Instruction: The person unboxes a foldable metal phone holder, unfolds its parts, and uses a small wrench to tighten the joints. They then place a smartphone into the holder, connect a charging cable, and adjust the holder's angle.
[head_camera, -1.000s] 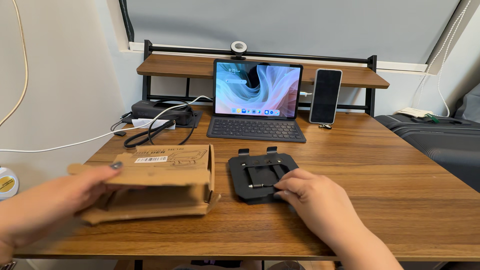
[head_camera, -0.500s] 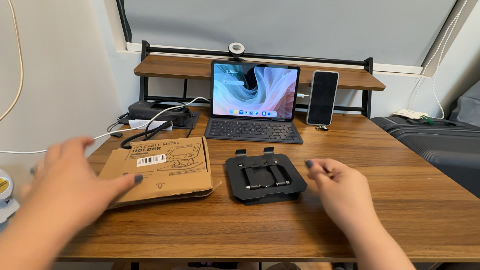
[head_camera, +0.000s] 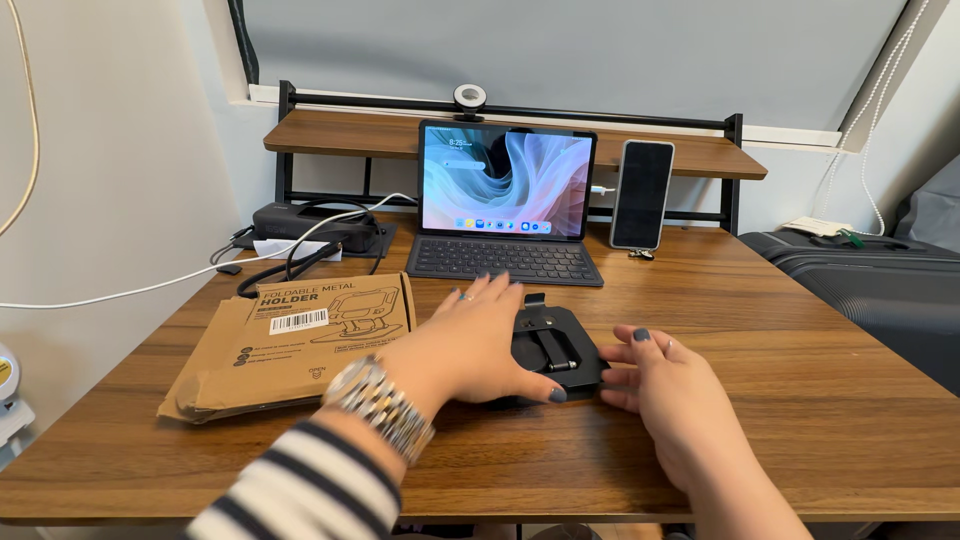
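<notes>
A flat black folded metal stand (head_camera: 556, 342) lies on the wooden desk (head_camera: 780, 380) in front of me. My left hand (head_camera: 478, 345) rests palm down over its left half, thumb against its front edge. My right hand (head_camera: 665, 395) touches its right edge with fingers spread. Neither hand has lifted it. A flattened brown cardboard box (head_camera: 290, 338) lies left of the stand, apart from both hands. A silver watch (head_camera: 380, 405) and a striped sleeve show on my left arm.
A tablet (head_camera: 507, 182) with a keyboard (head_camera: 505, 261) stands behind the stand. A dark phone (head_camera: 642, 195) leans upright beside it. Black devices and cables (head_camera: 300, 235) sit at the back left. A raised shelf (head_camera: 340, 135) spans the rear. A dark suitcase (head_camera: 880, 280) stands to the right.
My left hand has left the cardboard box, which lies flat, and crossed right onto the black stand. My right hand has shifted to the stand's right edge.
</notes>
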